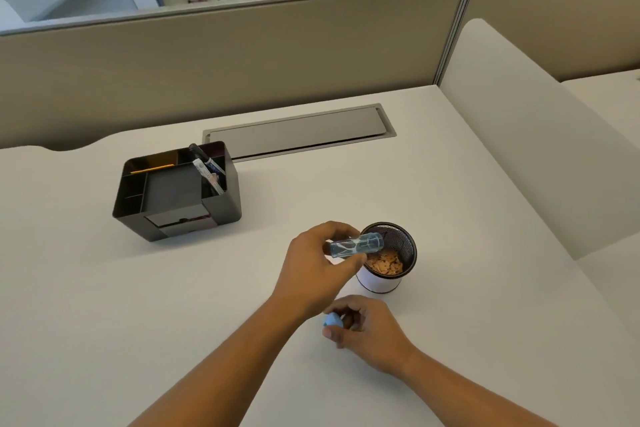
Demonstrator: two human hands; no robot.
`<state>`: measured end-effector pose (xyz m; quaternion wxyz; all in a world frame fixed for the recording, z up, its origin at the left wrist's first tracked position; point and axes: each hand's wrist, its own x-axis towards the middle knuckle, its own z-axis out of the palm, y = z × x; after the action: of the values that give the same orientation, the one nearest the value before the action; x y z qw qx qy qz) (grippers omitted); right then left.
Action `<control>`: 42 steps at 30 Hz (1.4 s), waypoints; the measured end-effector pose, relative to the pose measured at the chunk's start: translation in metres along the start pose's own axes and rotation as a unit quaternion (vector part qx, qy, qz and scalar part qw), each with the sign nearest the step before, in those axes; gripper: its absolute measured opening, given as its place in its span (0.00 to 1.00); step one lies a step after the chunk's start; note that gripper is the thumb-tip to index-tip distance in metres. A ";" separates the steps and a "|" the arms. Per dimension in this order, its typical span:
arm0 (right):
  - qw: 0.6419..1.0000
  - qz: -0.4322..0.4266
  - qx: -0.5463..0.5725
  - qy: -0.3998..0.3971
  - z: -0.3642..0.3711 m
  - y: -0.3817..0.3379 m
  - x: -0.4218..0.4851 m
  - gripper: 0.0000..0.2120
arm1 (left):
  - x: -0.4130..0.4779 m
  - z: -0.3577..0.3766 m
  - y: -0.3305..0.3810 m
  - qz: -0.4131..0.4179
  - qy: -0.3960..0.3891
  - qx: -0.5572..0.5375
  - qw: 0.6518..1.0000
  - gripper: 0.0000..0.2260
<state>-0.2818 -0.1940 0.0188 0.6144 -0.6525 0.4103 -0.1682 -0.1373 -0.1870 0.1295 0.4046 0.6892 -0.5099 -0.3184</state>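
My left hand (311, 270) grips a clear blue plastic tube (356, 245), tipped on its side with its open end over a black mesh cup (405, 243). The cup has a white base and holds tan pencil shavings (386, 265). My right hand (367, 329) is below the cup, close to the table, and pinches a small light blue cap-like piece (333, 320) between thumb and fingers.
A black desk organiser (176, 194) with pens and a pencil stands to the left on the white desk (138, 305). A grey cable flap (298, 132) lies behind, with beige partitions (242, 55) at the back and right.
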 end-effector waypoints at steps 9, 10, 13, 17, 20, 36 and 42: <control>0.988 -0.026 0.151 0.004 -0.002 -0.063 -0.010 0.14 | -0.067 -0.060 -0.031 -0.074 0.067 -0.080 0.992 0.12; 0.986 -0.040 0.161 -0.003 -0.001 -0.073 -0.012 0.14 | -0.075 -0.066 -0.035 -0.077 0.073 -0.083 0.991 0.12; 0.982 -0.070 0.174 -0.010 0.006 -0.098 -0.017 0.15 | -0.096 -0.082 -0.045 -0.075 0.096 -0.075 0.990 0.13; 0.983 -0.091 0.160 -0.027 0.024 -0.117 -0.023 0.16 | -0.118 -0.097 -0.058 -0.070 0.121 -0.083 0.987 0.13; 0.986 -0.091 0.133 -0.046 0.038 -0.121 -0.025 0.16 | -0.130 -0.104 -0.063 -0.070 0.127 -0.085 0.986 0.13; 0.993 -0.106 0.022 -0.048 0.075 -0.132 -0.040 0.18 | -0.156 -0.128 -0.070 -0.051 0.085 -0.038 0.994 0.12; 0.989 -0.135 0.001 -0.052 0.073 -0.136 -0.039 0.17 | -0.153 -0.133 -0.067 -0.048 0.063 -0.021 0.997 0.12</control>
<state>-0.2076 -0.1294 0.1443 0.6073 -0.7094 0.2854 -0.2157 -0.0368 0.0011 0.1365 0.4344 0.7229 -0.4429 -0.3043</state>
